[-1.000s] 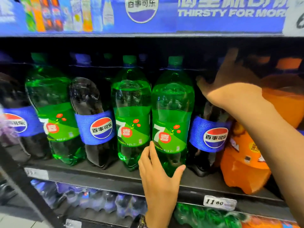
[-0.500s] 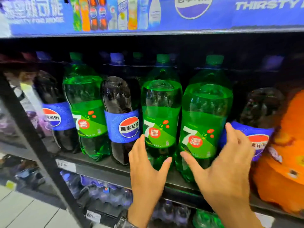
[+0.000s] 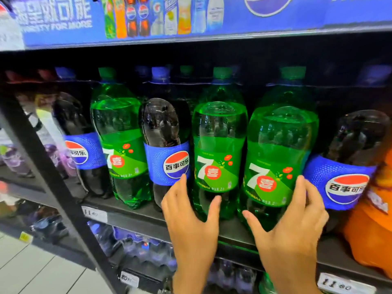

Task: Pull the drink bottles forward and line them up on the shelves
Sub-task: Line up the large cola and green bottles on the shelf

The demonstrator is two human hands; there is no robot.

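A row of large drink bottles stands on the dark shelf (image 3: 131,217). My left hand (image 3: 191,221) grips the lower part of the middle green 7-Up bottle (image 3: 219,132), fingers on its left side, thumb on its front. My right hand (image 3: 292,228) grips the right green 7-Up bottle (image 3: 282,141) the same way, fingers wedged between it and the tilted Pepsi bottle (image 3: 352,164). Another Pepsi bottle (image 3: 165,132), a third green bottle (image 3: 116,128) and a further Pepsi bottle (image 3: 82,151) stand to the left. More caps show behind in the dark.
An orange soda bottle (image 3: 373,234) sits at the far right. A black upright post (image 3: 48,179) crosses the left side. Small bottles (image 3: 137,249) fill the shelf below, with price tags (image 3: 94,213) on the edges. A blue banner (image 3: 191,20) overhangs the shelf.
My right hand came down from the back of the shelf onto the right green bottle. My left hand moved to the middle green bottle. The view shifted left.
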